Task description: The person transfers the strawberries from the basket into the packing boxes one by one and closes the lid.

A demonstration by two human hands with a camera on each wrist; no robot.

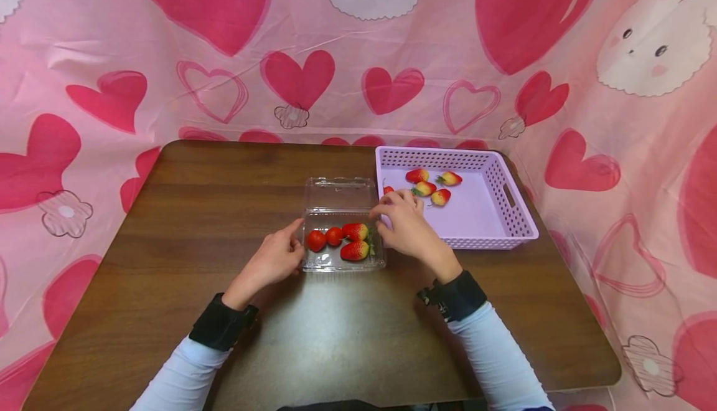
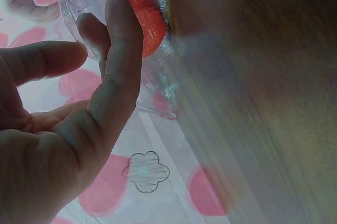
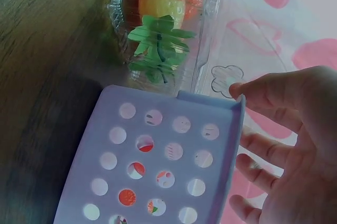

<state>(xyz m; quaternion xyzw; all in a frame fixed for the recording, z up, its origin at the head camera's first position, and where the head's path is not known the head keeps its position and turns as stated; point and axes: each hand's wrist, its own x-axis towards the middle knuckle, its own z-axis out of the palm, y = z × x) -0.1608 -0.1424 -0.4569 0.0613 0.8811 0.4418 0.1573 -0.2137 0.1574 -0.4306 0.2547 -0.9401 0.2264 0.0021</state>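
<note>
A clear plastic clamshell box (image 1: 343, 264) sits mid-table with its lid (image 1: 340, 193) folded back. Several red strawberries (image 1: 355, 250) lie inside it. My left hand (image 1: 292, 238) touches the box's left side with straight fingers; in the left wrist view the fingers (image 2: 118, 50) press against the clear wall (image 2: 158, 84). My right hand (image 1: 399, 210) hovers with nothing in it between the box's right side and the near-left corner of a purple perforated basket (image 1: 521, 224). The right wrist view shows the spread fingers (image 3: 274, 90) by the basket wall (image 3: 158, 155) and a strawberry (image 3: 161, 3) behind clear plastic.
Several more strawberries (image 1: 424, 188) lie in the far-left part of the basket, one small one (image 1: 388, 190) just beyond my right fingertips. The dark wooden table (image 1: 196, 224) is backed and flanked by a pink heart-print cloth (image 1: 392, 56). The basket reaches the table's right edge.
</note>
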